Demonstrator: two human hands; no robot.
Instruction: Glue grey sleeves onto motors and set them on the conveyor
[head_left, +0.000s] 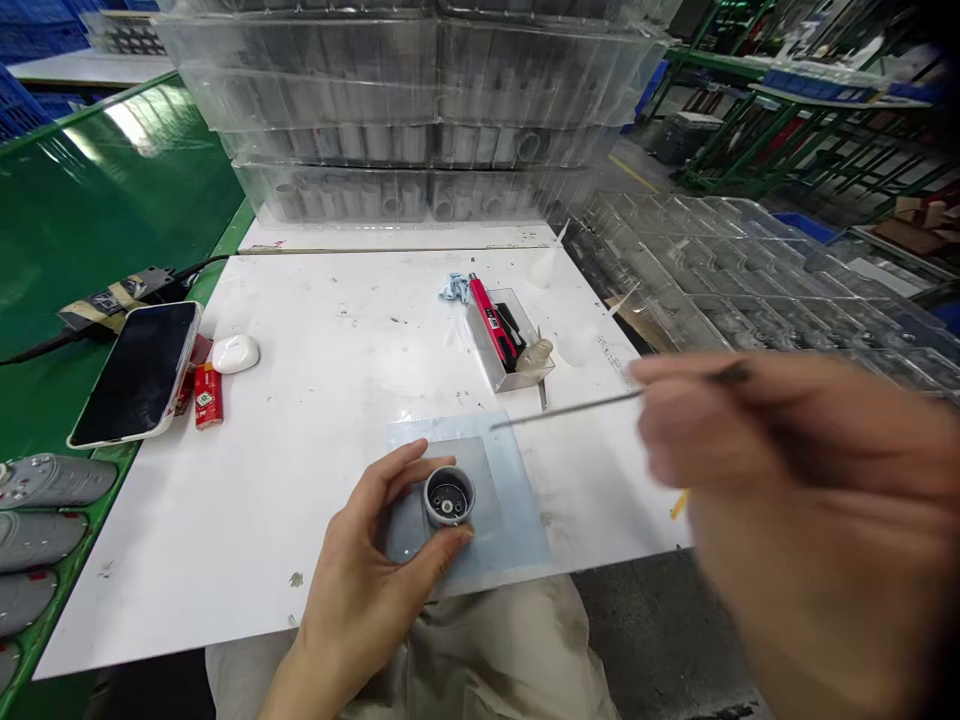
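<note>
My left hand grips a small grey round part between thumb and fingers, its open end facing up, over a pale blue mat on the white board. My right hand is close to the camera and smeared by motion; its fingers pinch a thin metal rod whose tip points left, above the mat and a short way right of the grey part.
A clear box holds a red tool and a small bottle. A phone, a red lighter and a white earbud case lie at left. Stacked clear trays stand behind; grey cylinders lie at far left.
</note>
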